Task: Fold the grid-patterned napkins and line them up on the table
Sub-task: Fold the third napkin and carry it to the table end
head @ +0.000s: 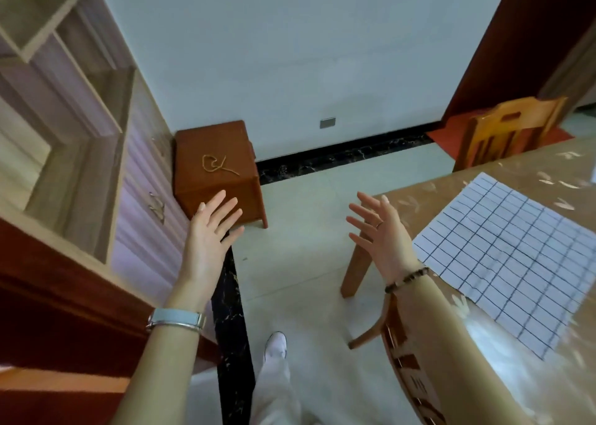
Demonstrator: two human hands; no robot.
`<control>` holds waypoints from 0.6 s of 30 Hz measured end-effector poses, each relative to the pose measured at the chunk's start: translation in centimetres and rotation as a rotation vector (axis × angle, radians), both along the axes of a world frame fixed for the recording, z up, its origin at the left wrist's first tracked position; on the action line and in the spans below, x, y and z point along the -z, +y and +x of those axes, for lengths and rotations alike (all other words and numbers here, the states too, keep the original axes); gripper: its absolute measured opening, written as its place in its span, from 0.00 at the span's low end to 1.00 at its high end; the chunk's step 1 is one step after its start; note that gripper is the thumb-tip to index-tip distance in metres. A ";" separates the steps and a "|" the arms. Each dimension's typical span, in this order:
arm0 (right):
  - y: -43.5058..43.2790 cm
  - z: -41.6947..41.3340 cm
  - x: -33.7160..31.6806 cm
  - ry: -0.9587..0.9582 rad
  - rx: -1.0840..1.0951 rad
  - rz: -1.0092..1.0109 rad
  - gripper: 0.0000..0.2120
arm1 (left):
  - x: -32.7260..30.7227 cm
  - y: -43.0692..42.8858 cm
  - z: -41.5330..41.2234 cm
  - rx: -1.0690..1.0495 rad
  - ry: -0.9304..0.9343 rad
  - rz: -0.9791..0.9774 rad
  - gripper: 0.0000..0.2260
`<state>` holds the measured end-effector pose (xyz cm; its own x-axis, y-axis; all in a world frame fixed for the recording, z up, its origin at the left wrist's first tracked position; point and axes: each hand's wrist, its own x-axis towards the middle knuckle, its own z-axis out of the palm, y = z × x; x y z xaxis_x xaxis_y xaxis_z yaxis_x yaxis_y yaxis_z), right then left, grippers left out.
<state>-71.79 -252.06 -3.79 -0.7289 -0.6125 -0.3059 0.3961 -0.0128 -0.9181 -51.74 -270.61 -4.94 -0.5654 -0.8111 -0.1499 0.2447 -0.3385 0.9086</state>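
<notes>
A white napkin with a dark grid pattern (pixel 512 260) lies flat and unfolded on the glossy brown table (pixel 529 370) at the right. My left hand (pixel 209 234) is raised in the air over the floor, fingers spread and straight, holding nothing; a pale watch sits on that wrist. My right hand (pixel 383 234) is also raised with fingers spread, just left of the table's near corner and left of the napkin, touching nothing. It wears a ring, and a bead bracelet circles the wrist.
A small brown wooden stool (pixel 219 170) with a coiled cord on top stands by the wall. A wooden shelf cabinet (pixel 80 154) fills the left. One wooden chair (pixel 506 131) stands behind the table, another chair (pixel 406 360) right below my right arm. Pale tiled floor lies between.
</notes>
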 end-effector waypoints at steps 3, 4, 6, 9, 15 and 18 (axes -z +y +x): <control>-2.1 -1.7 0.4 0.001 0.061 0.010 0.20 | 0.2 -3.3 -3.6 0.054 -0.005 0.016 0.20; -3.0 -2.4 0.5 0.000 0.082 0.013 0.21 | 0.2 -4.7 -4.9 0.078 -0.005 0.025 0.21; -4.6 -3.4 0.7 -0.006 0.113 0.008 0.21 | 0.2 -7.3 -7.2 0.111 0.000 0.033 0.22; -7.6 -5.6 0.7 -0.015 0.166 0.003 0.21 | 0.0 -11.7 -10.7 0.168 0.003 0.023 0.21; -13.4 -9.1 0.4 -0.028 0.251 -0.013 0.21 | -0.1 -19.2 -16.2 0.296 -0.021 -0.005 0.20; -15.8 -10.6 0.4 -0.033 0.293 -0.016 0.20 | 0.1 -22.2 -18.5 0.337 -0.032 -0.014 0.21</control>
<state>-82.41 -267.85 -4.23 -0.8653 -0.3822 -0.3244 0.4030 -0.1453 -0.9036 -70.22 -292.84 -5.05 -0.7974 -0.5813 -0.1622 0.0921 -0.3828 0.9192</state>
